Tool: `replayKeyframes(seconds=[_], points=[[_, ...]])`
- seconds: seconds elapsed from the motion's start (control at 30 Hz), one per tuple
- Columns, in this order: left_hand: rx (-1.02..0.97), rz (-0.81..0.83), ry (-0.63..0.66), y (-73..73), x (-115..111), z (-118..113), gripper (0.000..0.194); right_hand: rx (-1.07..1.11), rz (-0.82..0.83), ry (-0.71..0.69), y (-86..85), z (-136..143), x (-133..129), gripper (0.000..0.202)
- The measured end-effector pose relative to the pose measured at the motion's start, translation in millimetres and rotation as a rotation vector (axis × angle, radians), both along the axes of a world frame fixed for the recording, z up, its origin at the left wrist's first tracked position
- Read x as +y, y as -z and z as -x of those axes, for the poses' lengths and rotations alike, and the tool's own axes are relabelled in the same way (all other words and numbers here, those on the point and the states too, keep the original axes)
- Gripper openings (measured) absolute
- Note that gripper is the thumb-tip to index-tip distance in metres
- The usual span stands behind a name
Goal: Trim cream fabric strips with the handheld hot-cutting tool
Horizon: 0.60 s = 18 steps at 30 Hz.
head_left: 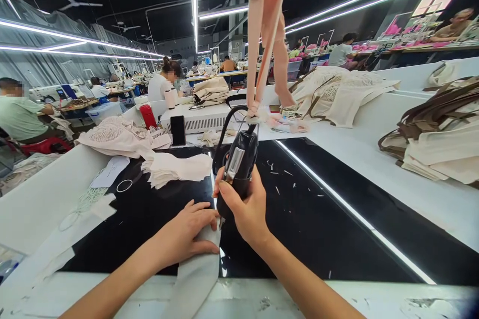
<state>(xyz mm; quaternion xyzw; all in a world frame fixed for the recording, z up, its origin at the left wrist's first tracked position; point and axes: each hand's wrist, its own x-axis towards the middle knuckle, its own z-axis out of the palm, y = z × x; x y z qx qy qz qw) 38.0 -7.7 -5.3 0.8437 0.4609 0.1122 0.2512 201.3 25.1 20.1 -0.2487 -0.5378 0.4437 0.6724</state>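
My right hand (pixel 249 209) is wrapped round a black electric trimmer (pixel 239 164), held upright with its working end down. Pale elastic straps (pixel 258 60) tied to its top run up out of view, and a black cord loops at its left. Flat on a light fabric strip (pixel 198 279), my left hand (pixel 192 232) has its fingers stretched out and presses the cloth down. The trimmer's tip meets the strip's right edge, close to the left fingertips; whether it touches the cloth I cannot tell. The strip hangs over the table's front edge.
Stacked cream fabric pieces (pixel 179 167) lie on the black tabletop (pixel 299 219), with small scraps to the right. A phone (pixel 177 130), a red cylinder (pixel 148 116) and thread cones (pixel 172 98) stand behind. Garment piles (pixel 441 134) flank the table. People sit at machines beyond.
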Motion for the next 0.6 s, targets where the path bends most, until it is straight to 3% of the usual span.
replayKeyframes(seconds=[0.13,0.33,0.6], points=[[0.013,-0.036,-0.005,0.1,1,3,0.029,-0.024,0.015,0.005,0.7,7,-1,0.022],[0.014,-0.058,0.023,0.8,4,4,0.056,-0.047,-0.015,-0.024,2.2,15,-2,0.024],[0.058,-0.039,0.005,1.2,5,5,0.031,0.019,-0.009,0.009,-4.2,4,3,0.021]])
